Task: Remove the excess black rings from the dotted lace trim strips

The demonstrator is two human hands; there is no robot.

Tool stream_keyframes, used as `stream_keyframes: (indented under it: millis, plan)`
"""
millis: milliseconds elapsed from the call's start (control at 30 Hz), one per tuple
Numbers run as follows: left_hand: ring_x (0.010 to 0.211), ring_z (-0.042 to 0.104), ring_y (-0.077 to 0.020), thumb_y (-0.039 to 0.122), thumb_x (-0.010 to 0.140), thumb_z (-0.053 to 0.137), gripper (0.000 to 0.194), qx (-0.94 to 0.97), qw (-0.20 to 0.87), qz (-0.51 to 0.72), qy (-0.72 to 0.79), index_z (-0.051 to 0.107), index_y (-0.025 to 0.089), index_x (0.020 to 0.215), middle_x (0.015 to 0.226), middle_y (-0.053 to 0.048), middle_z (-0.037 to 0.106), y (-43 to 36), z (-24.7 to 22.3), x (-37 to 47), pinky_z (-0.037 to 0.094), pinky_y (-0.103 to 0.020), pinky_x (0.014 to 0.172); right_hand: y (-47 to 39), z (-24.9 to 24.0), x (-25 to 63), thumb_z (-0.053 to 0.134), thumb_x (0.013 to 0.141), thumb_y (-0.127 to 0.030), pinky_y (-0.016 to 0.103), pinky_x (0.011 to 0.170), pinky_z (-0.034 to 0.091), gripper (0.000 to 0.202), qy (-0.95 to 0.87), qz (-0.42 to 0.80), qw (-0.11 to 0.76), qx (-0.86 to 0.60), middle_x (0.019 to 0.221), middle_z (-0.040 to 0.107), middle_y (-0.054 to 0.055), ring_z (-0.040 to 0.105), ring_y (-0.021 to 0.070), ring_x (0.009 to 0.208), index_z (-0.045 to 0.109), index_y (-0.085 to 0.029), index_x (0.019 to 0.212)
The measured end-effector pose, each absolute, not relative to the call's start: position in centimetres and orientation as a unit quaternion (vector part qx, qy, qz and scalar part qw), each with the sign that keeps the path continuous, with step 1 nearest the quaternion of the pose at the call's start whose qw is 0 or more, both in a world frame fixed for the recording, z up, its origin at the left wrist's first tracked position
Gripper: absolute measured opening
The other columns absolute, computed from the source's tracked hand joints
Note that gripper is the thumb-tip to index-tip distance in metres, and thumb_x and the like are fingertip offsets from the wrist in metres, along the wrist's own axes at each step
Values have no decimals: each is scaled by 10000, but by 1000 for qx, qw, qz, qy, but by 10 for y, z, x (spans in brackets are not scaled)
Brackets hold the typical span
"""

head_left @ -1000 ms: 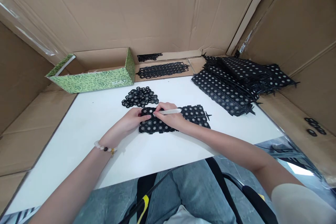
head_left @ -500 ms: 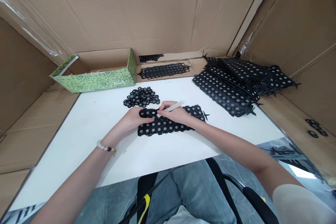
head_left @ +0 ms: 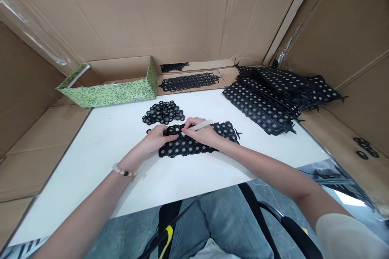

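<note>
A black sheet of joined rings with pale centres (head_left: 190,146) lies on the white table in front of me. My left hand (head_left: 156,138) grips the left end of this sheet, thumb on top and fingers at its far edge. A pale, flat stick-like tool (head_left: 200,125) is pinched in my right hand (head_left: 199,130), its tip down on the sheet near my left thumb. Just beyond my hands sits a pile of loose black rings (head_left: 163,112). One loose ring (head_left: 148,131) shows beside my left fingers.
A green patterned box (head_left: 115,93) stands at the back left. An emptied black lattice (head_left: 190,81) lies on cardboard behind the table. Stacked dotted black sheets (head_left: 261,105) fill the back right. Several black rings (head_left: 362,154) rest on cardboard at the far right.
My left hand has shifted slightly left, and a loose ring now shows by its fingers. The tool in my right hand has tilted a little lower.
</note>
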State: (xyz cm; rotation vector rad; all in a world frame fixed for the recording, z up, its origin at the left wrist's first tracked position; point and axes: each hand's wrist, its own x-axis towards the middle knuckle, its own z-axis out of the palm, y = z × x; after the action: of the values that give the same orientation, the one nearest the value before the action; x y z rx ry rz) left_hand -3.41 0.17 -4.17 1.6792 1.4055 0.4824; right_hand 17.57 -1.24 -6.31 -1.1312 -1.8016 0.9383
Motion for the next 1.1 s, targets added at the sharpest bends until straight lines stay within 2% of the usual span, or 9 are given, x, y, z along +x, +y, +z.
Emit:
stream_keyframes:
  millis: [200,300,467,567,700,800,933,1100]
  plan:
    - [657,588,-212,504,598,779,379,649,505,198,534,631,163,676,659,-25,660,-1,-39,-33,423,-317,624,-17,-72,167,637,871,-271,337,813,423,133,-759,261,379,-461,828,691,6,602,208,885,603,-234,748]
    - [713,617,-236,499,605,776,369,658,505,193,524,666,164,711,722,-45,698,1,-35,-36,452,-336,664,-14,-71,169,646,862,-282,333,805,431,129,-747,293,381,-459,844,702,7,616,203,865,609,-232,749]
    - [787,641,-276,485,599,770,319,710,415,145,550,710,199,727,805,-49,744,8,-21,-50,457,-336,691,-5,-64,182,654,836,-310,300,767,455,157,-700,430,388,-417,879,714,16,642,177,827,612,-207,726]
    - [877,653,-311,469,584,775,308,742,340,101,569,749,236,784,860,-33,764,7,-13,-51,441,-327,717,-4,-62,184,661,817,-291,292,732,448,149,-707,428,372,-421,802,696,6,622,168,768,619,-202,705]
    - [1003,647,-336,455,562,795,376,762,281,82,578,764,271,889,976,-19,776,2,-12,-40,409,-336,819,-8,-61,180,656,819,-281,306,781,453,151,-721,406,380,-413,785,692,8,617,177,812,628,-205,691]
    - [934,654,-333,503,594,766,336,765,267,61,583,735,239,801,918,-40,771,-1,-17,-32,382,-351,812,-10,-61,178,657,820,-284,315,803,461,150,-720,408,381,-412,800,701,13,623,183,837,636,-207,693]
    - [843,649,-302,529,671,684,303,773,272,39,572,668,226,677,777,-18,741,-3,-20,-31,359,-345,776,-11,-61,179,666,814,-290,321,843,475,152,-713,416,387,-411,831,716,18,643,189,888,633,-208,690]
    - [815,635,-279,562,657,672,351,766,281,38,577,633,214,645,733,-1,709,-2,-21,-34,358,-341,780,-12,-57,179,678,811,-274,342,896,471,143,-706,417,393,-417,884,735,21,660,191,923,633,-209,691]
